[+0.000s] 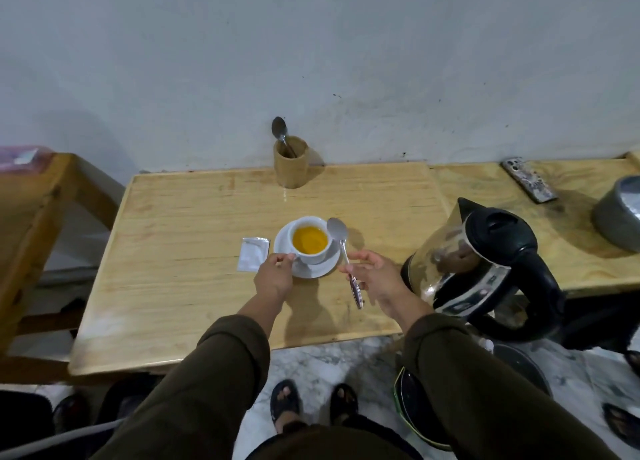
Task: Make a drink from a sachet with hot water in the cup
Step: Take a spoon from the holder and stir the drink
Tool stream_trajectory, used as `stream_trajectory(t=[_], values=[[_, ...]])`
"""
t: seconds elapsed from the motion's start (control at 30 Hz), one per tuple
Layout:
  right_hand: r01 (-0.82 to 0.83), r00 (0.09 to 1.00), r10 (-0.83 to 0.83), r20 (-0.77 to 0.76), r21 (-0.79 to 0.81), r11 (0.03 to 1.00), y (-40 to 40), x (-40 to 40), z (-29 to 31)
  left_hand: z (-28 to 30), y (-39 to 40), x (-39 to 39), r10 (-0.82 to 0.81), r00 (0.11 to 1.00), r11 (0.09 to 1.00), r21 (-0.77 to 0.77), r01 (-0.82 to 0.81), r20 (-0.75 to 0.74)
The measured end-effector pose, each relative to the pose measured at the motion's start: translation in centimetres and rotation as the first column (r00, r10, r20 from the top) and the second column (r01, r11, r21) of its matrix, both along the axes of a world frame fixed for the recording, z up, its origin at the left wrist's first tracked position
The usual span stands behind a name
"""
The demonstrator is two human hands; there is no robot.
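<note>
The left hand (275, 276) is pinching the cup (309, 241) handle — the right hand (375, 276) is gripping a spoon (343, 248) just beside the cup. Stirring comes next, I judge — dipping its bowl in.

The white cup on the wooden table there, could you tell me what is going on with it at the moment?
A person is making a drink. The white ceramic cup sits on a white saucer on the light wooden table and holds yellow-orange liquid. The left hand steadies the cup at its side, while the right hand holds a metal spoon, bowl raised beside the rim, not in the drink. A white sachet lies left of the saucer; a glass kettle with black lid and handle stands to the right.
</note>
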State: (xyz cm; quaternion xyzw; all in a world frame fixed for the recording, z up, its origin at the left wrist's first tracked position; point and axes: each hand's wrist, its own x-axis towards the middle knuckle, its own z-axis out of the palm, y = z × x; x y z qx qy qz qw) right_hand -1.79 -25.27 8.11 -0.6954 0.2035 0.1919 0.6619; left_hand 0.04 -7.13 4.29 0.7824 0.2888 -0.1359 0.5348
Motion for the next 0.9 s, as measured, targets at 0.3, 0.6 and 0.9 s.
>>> stream_trajectory(t=[0.3,0.6,0.9], values=[[0.226,0.959,-0.266,-0.098,-0.298,0.927,-1.4,3.1,-4.0,0.0,-1.0,-0.5,0.101,0.995,0.995,0.007,-0.101,0.003],[0.152,0.958,-0.25,-0.137,-0.496,0.855,-0.9,5.6,-6.3,-0.5,-1.3,-0.4,0.126,0.992,0.991,0.046,-0.127,0.013],[-0.12,0.983,-0.003,-0.182,-0.659,0.742,-0.8,6.7,-6.1,-0.6,-1.7,-0.4,0.186,0.982,0.982,0.034,-0.186,0.014]])
